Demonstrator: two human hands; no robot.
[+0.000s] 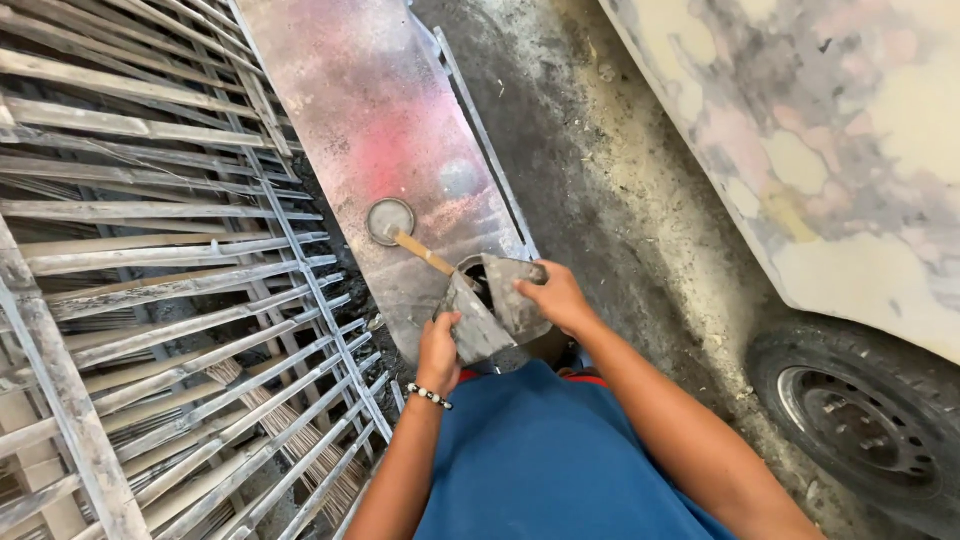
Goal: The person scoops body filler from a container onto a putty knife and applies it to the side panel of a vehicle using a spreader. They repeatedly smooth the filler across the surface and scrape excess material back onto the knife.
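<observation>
Both the left hand (pixel 438 352) and right hand (pixel 555 297) grip grey putty spreaders (pixel 487 318) over the metal panel's (pixel 370 110) near edge, beside a wooden-handled tool (pixel 422 251).

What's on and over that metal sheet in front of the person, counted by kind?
Grey flat blades (putty scrapers), one in each hand: 2
Round tin lid: 1
Wooden stick: 1
Dark tin, mostly hidden: 1
Total: 5

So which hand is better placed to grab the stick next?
Probably the right hand: it rests on the scraper beside the can, close to the stick. The left hand grips the other scraper, nearer the body.
</observation>
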